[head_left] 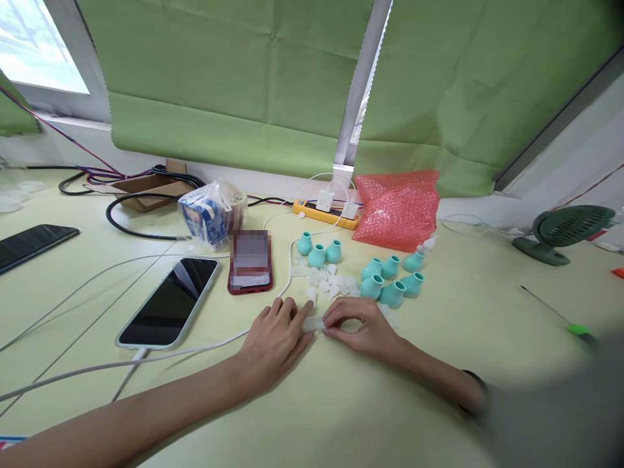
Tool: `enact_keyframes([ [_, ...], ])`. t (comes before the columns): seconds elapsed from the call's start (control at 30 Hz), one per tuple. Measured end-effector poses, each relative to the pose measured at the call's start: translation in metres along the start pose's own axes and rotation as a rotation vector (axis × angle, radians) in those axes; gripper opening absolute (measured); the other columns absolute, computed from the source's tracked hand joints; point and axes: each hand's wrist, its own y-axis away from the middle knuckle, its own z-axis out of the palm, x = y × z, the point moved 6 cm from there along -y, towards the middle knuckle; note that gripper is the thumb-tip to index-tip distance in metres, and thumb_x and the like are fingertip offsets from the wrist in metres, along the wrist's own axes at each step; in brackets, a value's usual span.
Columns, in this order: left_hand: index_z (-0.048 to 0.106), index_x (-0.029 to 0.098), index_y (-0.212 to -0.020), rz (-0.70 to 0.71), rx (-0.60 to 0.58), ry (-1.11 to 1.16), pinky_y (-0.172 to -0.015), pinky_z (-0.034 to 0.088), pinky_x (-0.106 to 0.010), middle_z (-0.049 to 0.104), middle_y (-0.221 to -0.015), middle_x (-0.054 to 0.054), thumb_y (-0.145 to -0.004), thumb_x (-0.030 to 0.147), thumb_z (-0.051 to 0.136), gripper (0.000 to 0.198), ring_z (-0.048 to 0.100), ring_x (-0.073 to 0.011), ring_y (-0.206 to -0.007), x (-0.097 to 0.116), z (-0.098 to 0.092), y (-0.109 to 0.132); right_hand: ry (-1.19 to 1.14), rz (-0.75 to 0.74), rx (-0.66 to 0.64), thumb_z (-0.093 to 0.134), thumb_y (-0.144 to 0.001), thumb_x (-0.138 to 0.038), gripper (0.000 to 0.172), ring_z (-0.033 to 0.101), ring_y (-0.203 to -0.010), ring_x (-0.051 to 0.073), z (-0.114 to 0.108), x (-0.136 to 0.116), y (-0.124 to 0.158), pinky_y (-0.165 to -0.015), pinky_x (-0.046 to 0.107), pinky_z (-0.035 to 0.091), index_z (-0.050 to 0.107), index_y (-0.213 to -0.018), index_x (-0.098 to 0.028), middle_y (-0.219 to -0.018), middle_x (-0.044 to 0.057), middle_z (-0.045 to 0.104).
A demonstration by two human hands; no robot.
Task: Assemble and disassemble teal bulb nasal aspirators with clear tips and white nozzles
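Green blinds hang behind a pale yellow-green counter strewn with cables.

At its near middle, a small translucent white piece sits low on the counter between the two hands. It is short, stubby and cloudy, like soft plastic or silicone, and its finer shape is too small to tell. A loose heap of similar translucent pieces lies just beyond it, too jumbled to count.

Nine teal bulbs with narrow necks stand behind the heap: three in a cluster on the left and six in a cluster on the right.

Three phones lie to the left:
- a red phone
- a pale-cased phone on a white cable
- a black phone well apart at the counter's edge

The left hand rests palm down with its fingers almost straight. Their tips are against the piece's left end, and I cannot tell whether they actually grip it. The right hand has its fingers curled in, and the thumb and fingertips are closed onto the piece's right end.

One yellow power strip, one sheet of pink bubble wrap and one green fan sit along the back.
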Motion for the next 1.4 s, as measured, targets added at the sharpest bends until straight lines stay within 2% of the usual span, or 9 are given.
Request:
enact_keyframes([
  [0.2,0.047,0.019,-0.102,0.020,-0.006,0.048,-0.069,0.041,-0.036,0.047,-0.091,-0.008,-0.085,0.026,0.030,0.025,0.043,-0.0216,-0.083,0.000,0.002,-0.001,-0.010,-0.017,0.032,0.055,-0.068,-0.012,0.007,0.056,-0.063,0.012,0.004,0.001,0.001,-0.058,0.024,0.047,0.060,-0.067,-0.017,-0.068,0.003,0.060],
  [0.37,0.052,0.016,-0.094,0.026,0.008,0.069,-0.069,0.041,-0.037,0.046,-0.087,-0.009,-0.085,0.028,0.027,0.028,0.042,-0.0214,-0.081,0.000,-0.001,0.000,0.005,-0.049,0.050,0.055,-0.068,-0.013,0.007,0.056,-0.063,0.013,0.002,-0.001,0.001,-0.058,0.025,0.047,0.060,-0.067,-0.018,-0.067,0.003,0.060],
  [0.57,0.053,0.016,-0.095,0.041,0.015,0.105,-0.070,0.040,-0.036,0.045,-0.084,-0.008,-0.086,0.028,0.026,0.031,0.042,-0.0203,-0.081,0.001,-0.003,0.001,0.059,-0.055,0.041,0.054,-0.070,-0.017,0.007,0.057,-0.063,0.013,0.002,-0.004,0.001,-0.057,0.025,0.047,0.061,-0.069,-0.018,-0.069,0.004,0.060],
  [0.83,0.052,0.016,-0.098,0.045,0.010,0.107,-0.070,0.040,-0.036,0.045,-0.084,-0.008,-0.086,0.028,0.025,0.031,0.042,-0.0203,-0.081,0.001,-0.002,0.001,0.147,-0.165,0.061,0.053,-0.073,-0.017,0.009,0.057,-0.067,0.013,0.003,-0.009,0.005,-0.059,0.025,0.047,0.062,-0.073,-0.018,-0.072,0.006,0.061],
  [1.03,0.054,0.015,-0.093,0.055,0.047,0.119,-0.069,0.041,-0.034,0.046,-0.082,-0.008,-0.086,0.028,0.027,0.030,0.043,-0.0197,-0.079,0.001,-0.004,0.001,0.094,-0.140,0.075,0.054,-0.073,-0.020,0.009,0.057,-0.068,0.014,0.002,-0.005,0.003,-0.061,0.028,0.048,0.062,-0.076,-0.019,-0.073,0.005,0.062],
  [1.4,0.051,0.016,-0.096,0.044,-0.002,0.066,-0.070,0.040,-0.036,0.046,-0.084,-0.008,-0.086,0.027,0.024,0.031,0.042,-0.0203,-0.081,0.001,0.000,0.001,0.093,-0.154,0.114,0.059,-0.069,-0.020,0.006,0.056,-0.065,0.015,0.002,-0.004,0.002,-0.060,0.031,0.048,0.064,-0.073,-0.019,-0.071,0.005,0.063],
])
